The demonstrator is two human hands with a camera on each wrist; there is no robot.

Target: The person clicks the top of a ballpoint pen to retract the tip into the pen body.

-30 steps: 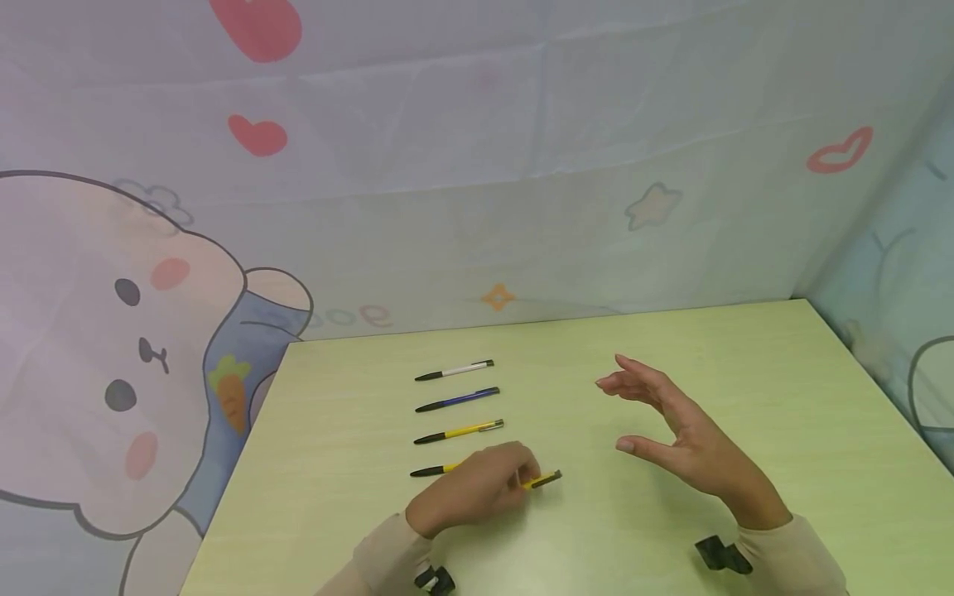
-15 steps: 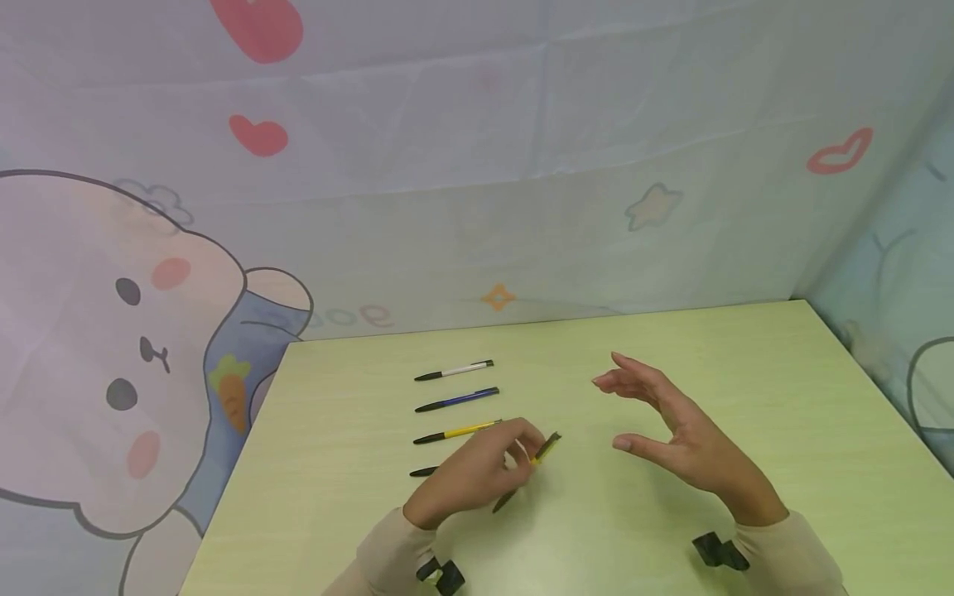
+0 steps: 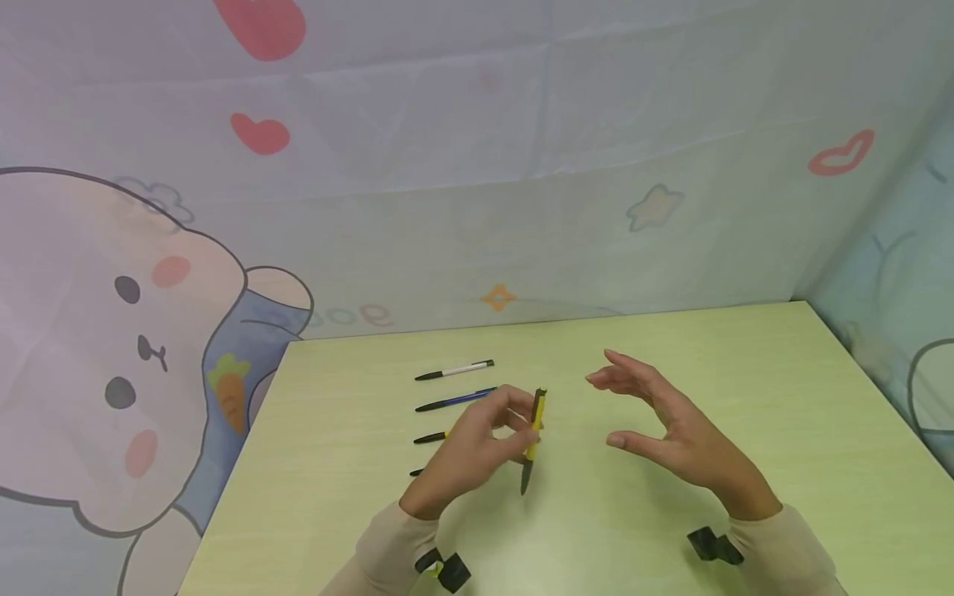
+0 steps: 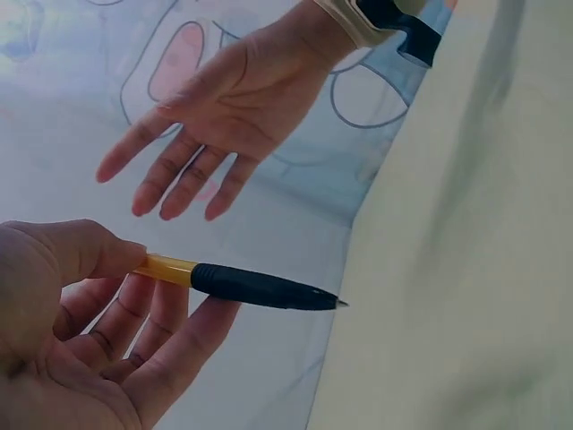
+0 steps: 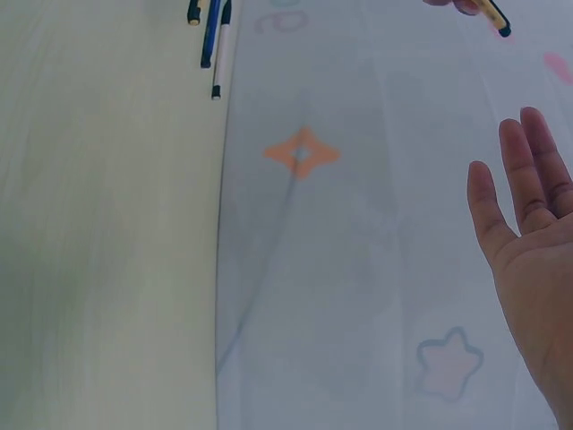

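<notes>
My left hand (image 3: 498, 432) pinches a yellow pen with a black grip (image 3: 533, 439) and holds it almost upright above the green table (image 3: 671, 331), tip down. The left wrist view shows thumb and fingers round the yellow barrel of this pen (image 4: 242, 285), with its black tip free. My right hand (image 3: 647, 414) hovers just right of the pen, fingers spread and holding nothing; its open palm (image 5: 528, 242) shows in the right wrist view. A white pen (image 3: 455, 371) and a blue pen (image 3: 456, 400) lie in a row; two more pens below them are partly hidden by my left hand.
The table's left edge (image 3: 246, 447) runs close to the pens. A cloth backdrop with cartoon prints (image 3: 477, 165) hangs behind the table and along its right side. Bare tabletop (image 3: 782, 397) spreads to the right of my right hand.
My left hand has lifted the yellow pen off the table and swung it from lying flat to nearly upright. My right hand has drifted slightly left.
</notes>
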